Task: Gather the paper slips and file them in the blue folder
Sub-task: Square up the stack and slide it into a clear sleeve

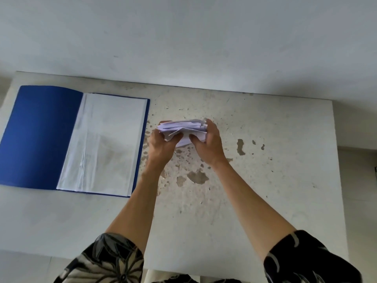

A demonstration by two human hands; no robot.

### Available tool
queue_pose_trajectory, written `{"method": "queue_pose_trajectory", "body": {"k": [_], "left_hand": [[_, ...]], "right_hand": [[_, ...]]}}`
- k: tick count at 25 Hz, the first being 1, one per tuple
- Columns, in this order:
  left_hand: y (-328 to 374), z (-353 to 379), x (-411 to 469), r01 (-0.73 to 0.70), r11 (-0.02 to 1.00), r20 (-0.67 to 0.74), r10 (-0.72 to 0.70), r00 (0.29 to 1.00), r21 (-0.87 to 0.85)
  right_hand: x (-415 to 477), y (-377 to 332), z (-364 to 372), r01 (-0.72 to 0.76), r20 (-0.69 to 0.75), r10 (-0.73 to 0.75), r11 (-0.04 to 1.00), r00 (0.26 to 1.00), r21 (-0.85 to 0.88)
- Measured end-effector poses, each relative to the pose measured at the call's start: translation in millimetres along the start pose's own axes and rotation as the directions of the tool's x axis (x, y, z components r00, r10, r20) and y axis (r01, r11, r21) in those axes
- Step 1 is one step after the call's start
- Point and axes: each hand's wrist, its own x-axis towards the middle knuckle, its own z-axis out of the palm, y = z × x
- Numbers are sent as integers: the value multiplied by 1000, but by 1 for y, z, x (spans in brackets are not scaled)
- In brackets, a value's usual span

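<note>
A loose bundle of white paper slips (182, 128) is held above the table's middle between both hands. My left hand (163, 147) grips the bundle's left end and my right hand (209, 144) grips its right end, thumbs underneath. The slips are uneven, with some corners sticking out below. The blue folder (38, 135) lies open flat at the table's left, its blue cover on the left and clear plastic sleeves (106, 144) on the right. The folder's right edge is a short way left of my left hand.
The white table (275, 170) has worn, chipped patches around its middle. Its far edge meets a pale wall (183, 37). The table's right edge and near edge are in view. My patterned dark sleeves show at the bottom.
</note>
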Motion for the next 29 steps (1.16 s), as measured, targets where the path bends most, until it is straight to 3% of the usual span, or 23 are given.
{"method": "queue_pose_trajectory", "body": {"k": [6,9,14,18,20,23,25,27,29], "left_hand": [[-3,15,10,86,995,-59,-83,995,55],[-14,14,11,129,991,-25,-128,991,34],[-11,7,16,174,981,-23,-172,985,87],[-2,-2,18,36,995,-109,-26,994,90],[-4,-4,19,30,994,-88,-20,996,107],[-15,-7,18,91,992,-41,-88,995,85],[-20,-8,20,157,984,-55,-153,987,87],[-21,-11,21,171,979,-71,-164,984,109],[-20,-13,22,128,985,-55,-122,991,118]], "right_hand": [[4,2,5,-76,-40,85,979,996,191],[2,4,12,-78,-21,81,989,997,124],[10,0,4,14,-85,-12,1000,996,20],[13,-11,3,241,-202,-249,968,947,-66],[16,-10,5,254,-168,-269,961,948,-106],[15,-3,7,133,14,-132,977,991,-170],[13,-1,7,106,34,-101,978,994,-179],[11,-6,8,183,-44,-198,955,979,-231],[13,-18,11,318,-135,-387,875,912,-364]]}}
